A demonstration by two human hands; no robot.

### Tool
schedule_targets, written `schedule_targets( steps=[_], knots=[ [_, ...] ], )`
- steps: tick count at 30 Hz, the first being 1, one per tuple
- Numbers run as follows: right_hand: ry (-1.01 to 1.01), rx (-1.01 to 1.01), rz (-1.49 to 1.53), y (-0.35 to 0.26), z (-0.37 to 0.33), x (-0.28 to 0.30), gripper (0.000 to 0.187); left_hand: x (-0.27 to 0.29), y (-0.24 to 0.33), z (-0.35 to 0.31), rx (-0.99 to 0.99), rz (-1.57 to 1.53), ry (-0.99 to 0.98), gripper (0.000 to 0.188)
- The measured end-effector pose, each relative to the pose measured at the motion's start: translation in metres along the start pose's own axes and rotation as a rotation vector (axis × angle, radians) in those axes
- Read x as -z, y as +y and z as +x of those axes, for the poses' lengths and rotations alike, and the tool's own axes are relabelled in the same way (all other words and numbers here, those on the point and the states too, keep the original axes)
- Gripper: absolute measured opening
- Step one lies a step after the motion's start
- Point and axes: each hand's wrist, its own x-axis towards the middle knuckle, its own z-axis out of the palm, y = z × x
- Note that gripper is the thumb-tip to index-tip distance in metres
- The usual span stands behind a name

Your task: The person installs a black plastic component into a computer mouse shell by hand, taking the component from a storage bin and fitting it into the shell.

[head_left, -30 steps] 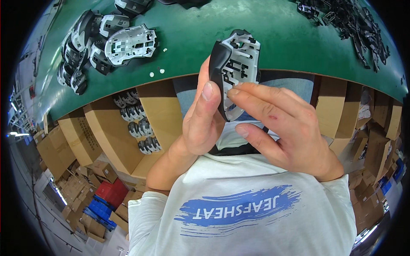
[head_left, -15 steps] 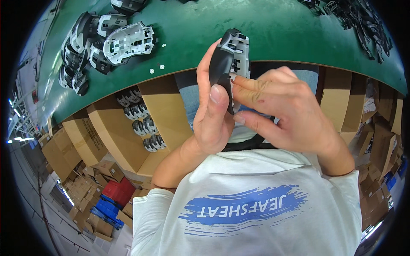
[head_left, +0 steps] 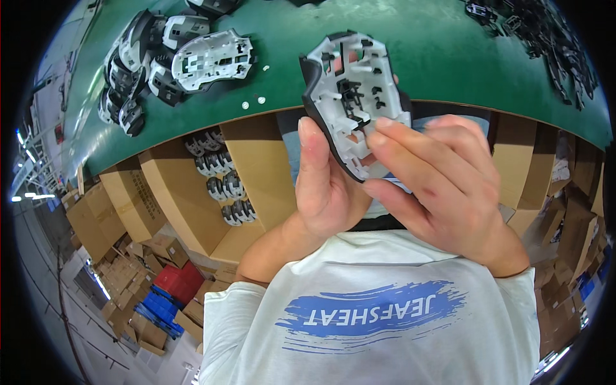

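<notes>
My left hand (head_left: 327,186) holds a black-and-white plastic computer mouse shell (head_left: 369,74) above the table's near edge. The shell's hollow white inside, with its ribs and small black parts, faces up toward me. My left thumb lies along the black side, while the other fingers are mostly hidden behind. My right hand (head_left: 443,179) is closed at the shell's lower part: its fingertips press on the white inside, and the thumb is by the lower tip. Any small piece under those fingertips is hidden.
Similar shells (head_left: 215,61) lie piled at left on the green table (head_left: 289,83), near a few small white discs (head_left: 245,105). Black parts (head_left: 545,48) are heaped at far right. Below the edge, an open carton (head_left: 253,154) holds rows of shells. More cartons (head_left: 513,151) stand right.
The mouse shell has turned from edge-on to showing its open white inside. My right fingers have stayed at its lower part. The view has shifted slightly, moving the table items right.
</notes>
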Motion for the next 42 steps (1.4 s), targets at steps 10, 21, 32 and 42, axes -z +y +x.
schedule_targets(
  steps=[10, 21, 32, 42],
  knots=[
    [-0.012, 0.061, -0.009, -0.001, 0.002, 0.015, 0.043, -0.007, 0.015, 0.005, 0.015, -0.198, -0.064, 0.077],
    [-0.049, 0.002, 0.082, 0.005, 0.006, 0.023, 0.037, -0.033, 0.028, 0.002, 0.156, -0.319, 0.200, 0.076],
    [-0.163, -0.071, 0.169, 0.004, 0.012, 0.030, 0.049, -0.022, 0.021, -0.001, 0.079, 0.029, -0.046, 0.065],
    [-0.154, -0.007, 0.152, 0.006, 0.010, 0.022, 0.056, -0.022, 0.021, -0.010, 0.049, 0.558, -0.019, 0.087]
  ],
)
